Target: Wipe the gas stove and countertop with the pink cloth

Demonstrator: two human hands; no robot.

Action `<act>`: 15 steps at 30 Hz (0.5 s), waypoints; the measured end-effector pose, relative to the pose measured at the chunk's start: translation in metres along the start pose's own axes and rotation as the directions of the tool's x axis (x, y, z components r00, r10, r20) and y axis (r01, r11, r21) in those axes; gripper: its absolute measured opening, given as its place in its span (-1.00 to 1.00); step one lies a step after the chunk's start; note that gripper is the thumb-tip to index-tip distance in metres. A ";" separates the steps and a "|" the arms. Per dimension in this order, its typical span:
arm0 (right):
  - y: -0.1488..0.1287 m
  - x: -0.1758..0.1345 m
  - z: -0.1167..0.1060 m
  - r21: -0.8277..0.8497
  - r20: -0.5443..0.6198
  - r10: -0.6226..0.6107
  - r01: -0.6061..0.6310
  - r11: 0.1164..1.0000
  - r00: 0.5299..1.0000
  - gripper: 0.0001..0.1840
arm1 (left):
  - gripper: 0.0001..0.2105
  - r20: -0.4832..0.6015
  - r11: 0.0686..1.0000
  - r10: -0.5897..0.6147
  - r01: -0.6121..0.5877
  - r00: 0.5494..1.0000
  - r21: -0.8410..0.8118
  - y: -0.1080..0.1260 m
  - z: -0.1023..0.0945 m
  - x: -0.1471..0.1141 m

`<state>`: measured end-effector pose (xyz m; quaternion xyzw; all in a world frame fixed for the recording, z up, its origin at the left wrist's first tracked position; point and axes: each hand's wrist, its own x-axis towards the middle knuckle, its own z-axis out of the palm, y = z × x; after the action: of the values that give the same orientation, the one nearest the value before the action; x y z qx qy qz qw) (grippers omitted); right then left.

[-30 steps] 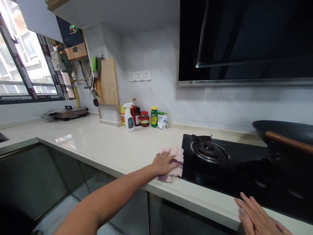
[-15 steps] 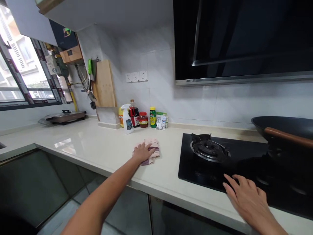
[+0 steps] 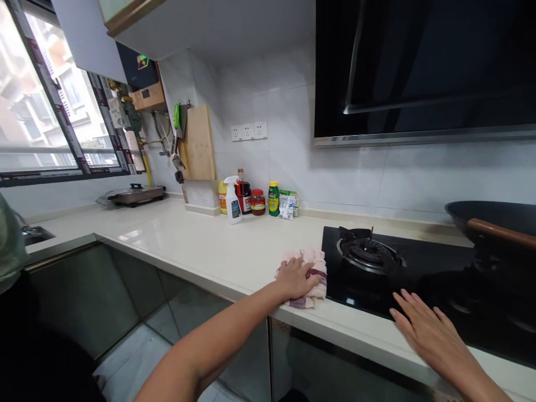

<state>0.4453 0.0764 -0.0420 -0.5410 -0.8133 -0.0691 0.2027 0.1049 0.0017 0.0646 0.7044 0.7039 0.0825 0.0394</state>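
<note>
At the counter's edge (image 3: 355, 326), left fingers (image 3: 304, 269) spread on cloth (image 3: 319, 290); right fingers (image 3: 412, 307), apart, maybe touch stove (image 3: 422, 268).

So the cloth (image 3: 312, 258) is fluffy, kinda rough terry-looking stuff. Countertop (image 3: 188, 240) looks smooth and super glossy, hob (image 3: 422, 262) shiny like glass, pan (image 3: 498, 211) more matt. Cutting board (image 3: 199, 146) is plain wood, spray bottle (image 3: 233, 202) plastic.

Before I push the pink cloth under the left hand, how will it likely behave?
The pink cloth is probably floppy, lying in soft folds under the left hand. Pushed, it may bunch, as its edges look rumpled. It might slide readily, since the countertop looks smooth and glossy.
</note>
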 end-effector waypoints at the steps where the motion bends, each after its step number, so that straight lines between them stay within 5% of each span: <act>1: 0.000 0.001 0.000 -0.003 0.005 0.007 -0.007 1.000 1.000 -0.13 | -0.29 -0.003 0.999 0.032 -0.032 0.999 -0.001 -0.003 0.000 -0.012; 7: 0.001 0.003 0.003 0.016 0.007 0.001 -0.001 1.000 1.000 -0.16 | -0.41 -0.032 0.992 0.128 -0.128 0.991 -0.002 -0.050 -0.005 -0.057; 11: 0.000 0.002 0.002 0.017 -0.026 0.001 -0.001 1.000 1.000 -0.20 | -0.53 -0.052 0.990 -0.126 0.129 0.991 0.054 -0.104 -0.029 -0.048; 15: -0.001 0.002 -0.002 0.018 -0.016 -0.015 0.015 1.000 1.000 -0.22 | -0.65 -0.123 0.921 -0.364 0.377 0.923 0.102 -0.161 -0.058 -0.048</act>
<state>0.4448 0.0769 -0.0392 -0.5326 -0.8162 -0.0677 0.2134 -0.0635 -0.0492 0.0914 0.5543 0.8293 0.0652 -0.0253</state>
